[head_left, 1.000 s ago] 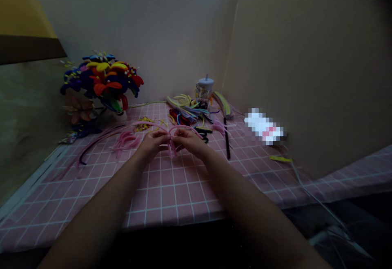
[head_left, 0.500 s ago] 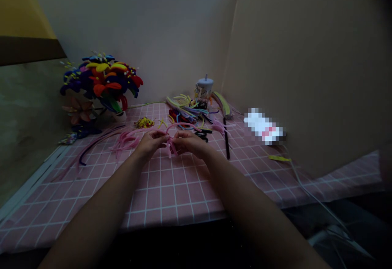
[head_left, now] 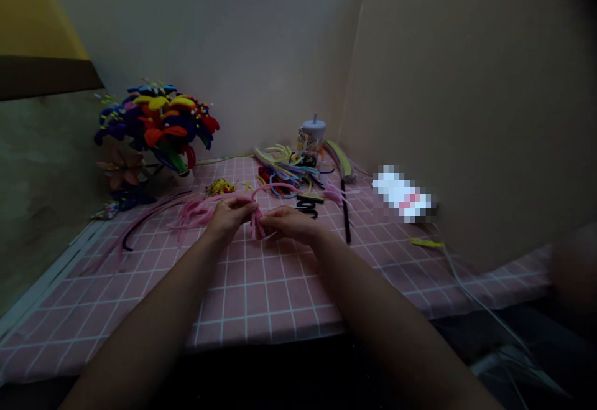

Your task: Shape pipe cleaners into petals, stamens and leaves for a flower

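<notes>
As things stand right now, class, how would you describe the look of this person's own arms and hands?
The left forearm and right forearm show no sleeves. The left hand and right hand are ungloved. No watch or bracelet shows; it is too dim to judge rings or nails.

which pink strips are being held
The arched pink strips pinched by the left hand and right hand; the other pink strips lie on the tablecloth.

No text or number can be read: the phone screen (head_left: 401,193) is pixelated and marks on the lidded cup (head_left: 311,141) are too small.
</notes>
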A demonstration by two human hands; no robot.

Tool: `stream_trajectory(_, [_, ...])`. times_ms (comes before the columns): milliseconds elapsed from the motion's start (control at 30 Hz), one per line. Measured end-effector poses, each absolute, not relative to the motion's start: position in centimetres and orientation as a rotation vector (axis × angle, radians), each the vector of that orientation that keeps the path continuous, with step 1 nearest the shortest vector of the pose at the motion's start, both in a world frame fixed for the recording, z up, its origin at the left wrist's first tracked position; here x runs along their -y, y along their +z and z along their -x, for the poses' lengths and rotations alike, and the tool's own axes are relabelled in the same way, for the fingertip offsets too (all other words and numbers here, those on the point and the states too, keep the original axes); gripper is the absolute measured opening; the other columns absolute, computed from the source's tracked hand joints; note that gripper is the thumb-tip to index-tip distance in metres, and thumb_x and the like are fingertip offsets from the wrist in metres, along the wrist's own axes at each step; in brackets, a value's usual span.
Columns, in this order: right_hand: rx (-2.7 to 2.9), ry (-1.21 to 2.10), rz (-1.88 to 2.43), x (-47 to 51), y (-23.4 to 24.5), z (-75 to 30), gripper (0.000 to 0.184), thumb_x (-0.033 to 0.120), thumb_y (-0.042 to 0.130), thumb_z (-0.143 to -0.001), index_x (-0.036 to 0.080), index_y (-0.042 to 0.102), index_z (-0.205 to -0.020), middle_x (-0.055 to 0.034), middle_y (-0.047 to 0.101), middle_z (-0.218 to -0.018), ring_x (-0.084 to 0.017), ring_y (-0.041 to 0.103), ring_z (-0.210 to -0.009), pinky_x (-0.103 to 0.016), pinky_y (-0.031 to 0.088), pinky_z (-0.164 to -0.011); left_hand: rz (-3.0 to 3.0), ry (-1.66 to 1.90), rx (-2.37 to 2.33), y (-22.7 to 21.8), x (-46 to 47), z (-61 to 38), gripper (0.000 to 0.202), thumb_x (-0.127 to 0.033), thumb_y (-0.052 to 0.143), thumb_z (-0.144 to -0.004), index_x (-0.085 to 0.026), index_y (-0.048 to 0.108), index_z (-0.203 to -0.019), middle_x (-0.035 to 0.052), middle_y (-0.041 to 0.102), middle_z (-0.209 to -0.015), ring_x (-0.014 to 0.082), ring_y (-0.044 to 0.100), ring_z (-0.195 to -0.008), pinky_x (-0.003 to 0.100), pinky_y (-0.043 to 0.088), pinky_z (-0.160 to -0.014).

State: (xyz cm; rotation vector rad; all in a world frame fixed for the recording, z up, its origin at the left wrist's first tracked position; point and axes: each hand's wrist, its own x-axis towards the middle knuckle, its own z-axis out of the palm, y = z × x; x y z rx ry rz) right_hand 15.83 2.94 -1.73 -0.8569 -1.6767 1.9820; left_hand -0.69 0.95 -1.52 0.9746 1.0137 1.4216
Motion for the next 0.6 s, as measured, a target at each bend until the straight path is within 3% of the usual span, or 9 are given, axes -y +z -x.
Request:
stream_trajectory(133, [1.608,2.053,0.833,-2.6,-1.7,-15.5,0.022,0.032,0.06,-0.077,0.011,0.066,-0.082,-0.0081,0.068,-0.082,-0.013,0.063,-0.071,-0.025,0.052,-0.066,-1.023,1.489,-1.052,-1.6,-1.1,0.5,0.031,-0.028,0.08,-0.047,-0.011,0.061,-0.064,-0.0005,0.061,-0.058,0.0092,0.056,-0.051,0.024,0.046,-0.055])
stream_trajectory(367, [1.375,2.33,0.663,-2.0,-1.7,-15.0,0.021,0.024,0.048,-0.087,0.012,0.059,-0.1,-0.0095,0.068,-0.083,-0.015,0.066,-0.071,-0.034,0.052,-0.074,-1.189,1.505,-1.145,-1.5,-1.1,0.4,0.031,-0.03,0.079,-0.048,-0.012,0.063,-0.067,-0.0002,0.061,-0.057,0.0091,0.053,-0.05,0.021,0.04,-0.049])
stream_trajectory(600, [1.275,2.487,0.573,-1.7,-1.8,-14.7,0.019,0.026,0.044,-0.089,0.011,0.054,-0.082,-0.009,0.068,-0.075,-0.014,0.066,-0.068,-0.031,0.052,-0.069,-1.133,1.537,-1.133,-1.7,-0.9,0.0,0.03,-0.031,0.079,-0.048,-0.012,0.066,-0.067,0.0011,0.063,-0.061,0.0106,0.056,-0.056,0.026,0.046,-0.061])
